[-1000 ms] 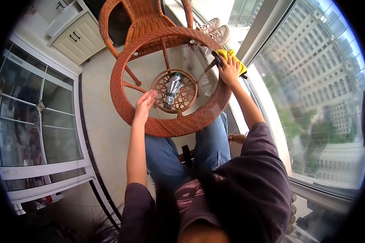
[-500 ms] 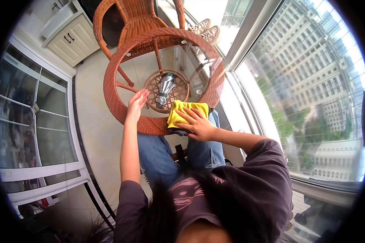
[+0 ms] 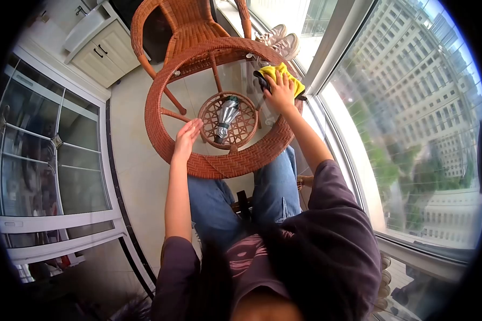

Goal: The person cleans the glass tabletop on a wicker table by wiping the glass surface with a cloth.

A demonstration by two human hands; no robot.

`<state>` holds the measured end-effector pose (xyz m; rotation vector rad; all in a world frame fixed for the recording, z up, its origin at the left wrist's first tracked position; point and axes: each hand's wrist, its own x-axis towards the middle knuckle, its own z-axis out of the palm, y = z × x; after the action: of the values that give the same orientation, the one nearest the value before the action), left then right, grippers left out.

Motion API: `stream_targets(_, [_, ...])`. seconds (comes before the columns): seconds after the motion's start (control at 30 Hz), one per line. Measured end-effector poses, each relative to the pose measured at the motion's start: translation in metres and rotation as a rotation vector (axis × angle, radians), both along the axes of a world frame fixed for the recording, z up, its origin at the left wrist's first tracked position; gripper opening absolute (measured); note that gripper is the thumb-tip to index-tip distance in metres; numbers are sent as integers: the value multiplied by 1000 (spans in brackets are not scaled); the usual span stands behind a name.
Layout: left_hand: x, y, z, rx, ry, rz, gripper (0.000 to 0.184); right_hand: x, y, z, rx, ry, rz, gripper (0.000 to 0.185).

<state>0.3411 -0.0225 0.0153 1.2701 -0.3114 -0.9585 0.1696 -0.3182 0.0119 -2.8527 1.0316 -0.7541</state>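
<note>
A round table with a reddish-brown woven rim (image 3: pixel 211 167) and a glass top stands before my knees. My right hand (image 3: pixel 280 95) is on a yellow and black cleaning cloth (image 3: pixel 296 84), its fingers over the cloth, at the far right part of the rim. Part of the cloth is hidden under the palm. My left hand (image 3: pixel 185 140) is at the near left of the tabletop with its fingers stretched out, holding nothing. Below the glass, a folded umbrella (image 3: pixel 228 115) in silver and dark green lies on a round woven shelf (image 3: pixel 205 119).
A wicker armchair (image 3: pixel 191 29) stands behind the table. Light-coloured shoes (image 3: pixel 287 45) sit on the sill at the back right. A large window (image 3: pixel 412 134) runs along the right. On the left are a glass-paned door (image 3: pixel 53 155) and a sink cabinet (image 3: pixel 104 53).
My right hand has moved the cloth from the near edge of the rim to its far right. My left hand has stayed near the rim's left part. The view has shifted slightly.
</note>
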Motion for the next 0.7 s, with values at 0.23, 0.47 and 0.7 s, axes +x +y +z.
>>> stream_targets(0.23, [-3, 1, 7, -30, 26, -8, 37, -135, 41, 13, 36, 146, 84, 56])
stream_targets(0.47, [-5, 1, 9, -33, 8, 0, 36, -141, 153, 51, 256, 285, 625, 60])
stream_targets(0.7, [-4, 1, 6, -17, -38, -10, 35, -61, 172, 48, 170, 173, 932, 56])
